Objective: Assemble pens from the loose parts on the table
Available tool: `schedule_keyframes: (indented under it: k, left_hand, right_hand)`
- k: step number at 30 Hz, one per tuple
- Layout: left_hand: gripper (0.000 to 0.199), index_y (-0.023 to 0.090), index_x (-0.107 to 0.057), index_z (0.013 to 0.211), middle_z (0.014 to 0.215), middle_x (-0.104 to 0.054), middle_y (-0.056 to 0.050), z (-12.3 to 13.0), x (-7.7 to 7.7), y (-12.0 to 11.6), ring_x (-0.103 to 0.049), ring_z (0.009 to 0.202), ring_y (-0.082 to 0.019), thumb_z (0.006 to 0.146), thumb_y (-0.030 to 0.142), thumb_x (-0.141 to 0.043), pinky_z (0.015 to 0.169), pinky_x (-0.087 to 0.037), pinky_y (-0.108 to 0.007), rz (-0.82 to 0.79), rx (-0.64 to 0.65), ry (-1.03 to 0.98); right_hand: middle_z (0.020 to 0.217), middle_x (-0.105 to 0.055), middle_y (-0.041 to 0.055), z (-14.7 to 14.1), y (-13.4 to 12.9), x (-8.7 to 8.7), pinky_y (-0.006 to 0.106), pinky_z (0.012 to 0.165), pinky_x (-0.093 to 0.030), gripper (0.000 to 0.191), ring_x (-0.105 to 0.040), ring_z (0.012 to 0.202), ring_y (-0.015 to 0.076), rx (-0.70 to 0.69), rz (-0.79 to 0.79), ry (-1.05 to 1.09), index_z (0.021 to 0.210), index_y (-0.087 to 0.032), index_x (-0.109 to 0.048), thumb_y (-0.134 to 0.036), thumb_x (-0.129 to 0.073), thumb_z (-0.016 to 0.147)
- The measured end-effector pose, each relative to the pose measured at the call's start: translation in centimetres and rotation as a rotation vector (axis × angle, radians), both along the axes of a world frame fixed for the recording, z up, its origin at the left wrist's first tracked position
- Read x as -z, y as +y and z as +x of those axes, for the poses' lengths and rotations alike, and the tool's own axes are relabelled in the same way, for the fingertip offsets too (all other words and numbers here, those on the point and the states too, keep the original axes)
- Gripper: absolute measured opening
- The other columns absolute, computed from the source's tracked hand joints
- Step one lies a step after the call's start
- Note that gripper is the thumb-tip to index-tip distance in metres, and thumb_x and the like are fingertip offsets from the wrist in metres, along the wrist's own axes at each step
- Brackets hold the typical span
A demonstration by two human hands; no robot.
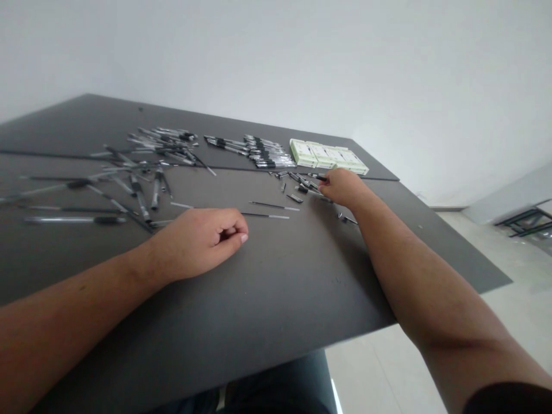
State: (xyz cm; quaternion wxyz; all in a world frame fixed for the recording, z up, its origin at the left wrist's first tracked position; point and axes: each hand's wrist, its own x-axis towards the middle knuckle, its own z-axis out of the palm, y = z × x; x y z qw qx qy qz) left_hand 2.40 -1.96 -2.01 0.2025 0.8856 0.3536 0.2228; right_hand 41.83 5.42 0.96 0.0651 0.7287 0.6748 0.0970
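My left hand (207, 238) rests on the dark table with its fingers curled together, and nothing shows in it. Pen refills (269, 216) lie just beyond it. Further away, my right hand (338, 187) pinches a small dark pen part (318, 177) above a small pile of pen parts (305, 183). Loose pens and refills (138, 192) are scattered at the left. A row of assembled pens (269, 152) lies at the back middle, beside pale green and white boxes (330, 155).
The dark table (267, 305) has a seam across its back part and a front edge above my legs. Small pieces (347, 219) lie under my right forearm. A white wall stands behind; a dark metal frame (526, 219) is on the floor at right.
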Motion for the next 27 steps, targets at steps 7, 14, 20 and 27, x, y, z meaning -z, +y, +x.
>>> schedule_keyframes:
  k: [7,14,20,27]
  left_hand:
    - [0.025,0.028,-0.079,0.098,0.079,-0.081,0.0,-0.29,0.23,0.13,-0.073,0.07,-0.021,0.102,0.047,-0.063,0.07,-0.048,-0.034,0.002,0.012,0.011]
    - [0.023,0.027,-0.079,0.096,0.078,-0.081,-0.001,-0.2,-0.02,0.07,-0.073,0.068,-0.021,0.1,0.045,-0.065,0.069,-0.049,-0.033,-0.005,0.017,0.014]
    - [0.024,0.028,-0.08,0.098,0.078,-0.082,0.0,-0.31,0.46,0.25,-0.073,0.068,-0.021,0.102,0.045,-0.064,0.068,-0.049,-0.033,0.005,0.022,0.019]
    - [0.024,0.027,-0.08,0.097,0.077,-0.08,0.0,-0.26,0.34,0.19,-0.073,0.067,-0.021,0.102,0.044,-0.063,0.067,-0.046,-0.033,0.0,0.026,0.019]
  right_hand:
    - [0.129,-0.093,0.0211,0.27,0.51,0.6,0.038,0.098,-0.06,0.035,-0.086,0.125,0.0384,0.04,-0.056,-0.019,0.123,-0.019,-0.095,-0.036,-0.069,0.109]
    - [0.134,-0.092,0.0222,0.22,0.62,0.54,0.038,0.101,-0.062,0.039,-0.085,0.128,0.0381,0.062,-0.084,-0.025,0.13,-0.018,-0.095,-0.038,-0.067,0.112]
    - [0.141,-0.09,0.0272,-0.14,0.81,0.88,0.042,0.107,-0.063,0.044,-0.085,0.132,0.0409,0.053,-0.107,-0.037,0.135,-0.012,-0.094,-0.034,-0.062,0.114]
    - [0.141,-0.09,0.0279,-0.04,0.81,0.87,0.042,0.109,-0.064,0.046,-0.085,0.135,0.042,0.051,-0.097,-0.049,0.138,-0.012,-0.093,-0.035,-0.062,0.113]
